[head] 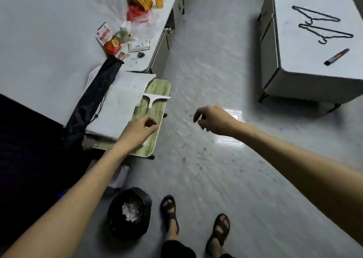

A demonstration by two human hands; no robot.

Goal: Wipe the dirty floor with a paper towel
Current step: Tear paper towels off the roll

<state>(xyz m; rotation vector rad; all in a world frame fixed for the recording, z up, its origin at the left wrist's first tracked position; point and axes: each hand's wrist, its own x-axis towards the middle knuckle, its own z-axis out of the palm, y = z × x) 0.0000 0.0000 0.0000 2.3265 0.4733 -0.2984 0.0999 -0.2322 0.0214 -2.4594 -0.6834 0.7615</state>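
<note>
My left hand (140,129) is at the near end of the white squeegee (152,99) on the small green table (155,140). Its fingertips are drawn together, but I cannot tell whether they pinch the handle. My right hand (213,120) hangs loosely curled and empty over the spotted floor (206,169). The flat white sheets (121,108), likely the paper towel, lie just far-left of my left hand, which is the nearer one. Crumpled paper (130,211) sits in the black bin (117,224) near my feet.
</note>
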